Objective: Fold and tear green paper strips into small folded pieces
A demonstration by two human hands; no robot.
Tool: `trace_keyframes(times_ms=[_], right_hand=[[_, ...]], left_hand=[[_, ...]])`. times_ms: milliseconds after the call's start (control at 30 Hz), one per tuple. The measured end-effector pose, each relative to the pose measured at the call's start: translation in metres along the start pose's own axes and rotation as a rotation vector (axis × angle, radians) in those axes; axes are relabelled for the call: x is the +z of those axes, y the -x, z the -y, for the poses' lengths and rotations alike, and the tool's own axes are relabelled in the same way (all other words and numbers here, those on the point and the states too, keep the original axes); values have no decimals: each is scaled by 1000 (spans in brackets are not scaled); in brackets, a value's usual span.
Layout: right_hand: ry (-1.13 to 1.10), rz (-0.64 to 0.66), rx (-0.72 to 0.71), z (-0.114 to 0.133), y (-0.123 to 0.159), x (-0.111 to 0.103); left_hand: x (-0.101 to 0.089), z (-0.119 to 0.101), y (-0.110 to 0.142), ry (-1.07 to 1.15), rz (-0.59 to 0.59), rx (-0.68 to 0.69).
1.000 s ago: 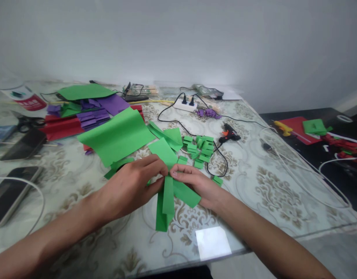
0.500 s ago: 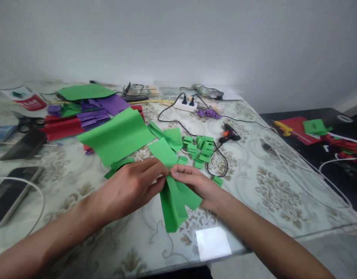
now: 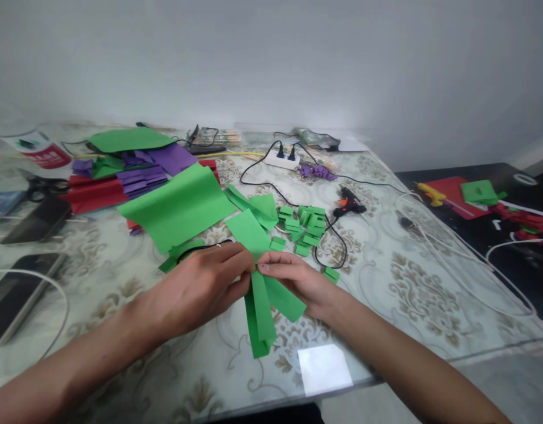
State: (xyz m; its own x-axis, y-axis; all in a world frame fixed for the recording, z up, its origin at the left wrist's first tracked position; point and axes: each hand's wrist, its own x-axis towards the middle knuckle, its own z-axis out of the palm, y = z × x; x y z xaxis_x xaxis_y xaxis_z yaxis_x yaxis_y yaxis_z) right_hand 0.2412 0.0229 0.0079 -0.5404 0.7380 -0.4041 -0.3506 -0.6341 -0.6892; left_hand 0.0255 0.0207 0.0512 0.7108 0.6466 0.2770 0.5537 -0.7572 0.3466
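Both hands meet over the table, pinching a creased green paper strip (image 3: 261, 315) whose folded end hangs down toward me. My left hand (image 3: 214, 277) grips its upper edge from the left, thumb and fingers pressed together. From the right, my right hand (image 3: 293, 277) pinches the same spot with thumb and forefinger. Just beyond the fingertips lies a flat green paper piece (image 3: 248, 229). Under the left hand, partly hidden, are a green scrap and a black-edged object, perhaps scissors. Small folded green paper pieces (image 3: 313, 227) are heaped past my right hand.
A large green sheet (image 3: 178, 206) and purple and red papers cover the left. A black glue gun (image 3: 350, 203) stands at right, its cord running by a power strip (image 3: 281, 158). Phones (image 3: 22, 294), scissors (image 3: 44, 185) and a cup (image 3: 40, 150) are at far left.
The strip's lower end has folded inward and looks narrower, its flaps closer together. Both hands stay in nearly the same place, still pinching it.
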Motion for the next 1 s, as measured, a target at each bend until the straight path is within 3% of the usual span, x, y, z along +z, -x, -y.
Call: trace_keyframes(times_ms=[333, 533, 700, 833, 1000], right_hand=[[-19, 0, -9, 1, 1, 1], [19, -3, -77, 1, 1, 3], [149, -50, -124, -1, 0, 1], [364, -62, -301, -2, 3, 3], [681, 26, -666, -2, 8, 2]], left_hand=[[1, -1, -4, 152, -115, -114], [1, 0, -5, 267, -105, -276], [0, 3, -4, 261, -89, -312], [-2, 4, -3, 276, -56, -284], [-3, 5, -4, 286, 4, -288]])
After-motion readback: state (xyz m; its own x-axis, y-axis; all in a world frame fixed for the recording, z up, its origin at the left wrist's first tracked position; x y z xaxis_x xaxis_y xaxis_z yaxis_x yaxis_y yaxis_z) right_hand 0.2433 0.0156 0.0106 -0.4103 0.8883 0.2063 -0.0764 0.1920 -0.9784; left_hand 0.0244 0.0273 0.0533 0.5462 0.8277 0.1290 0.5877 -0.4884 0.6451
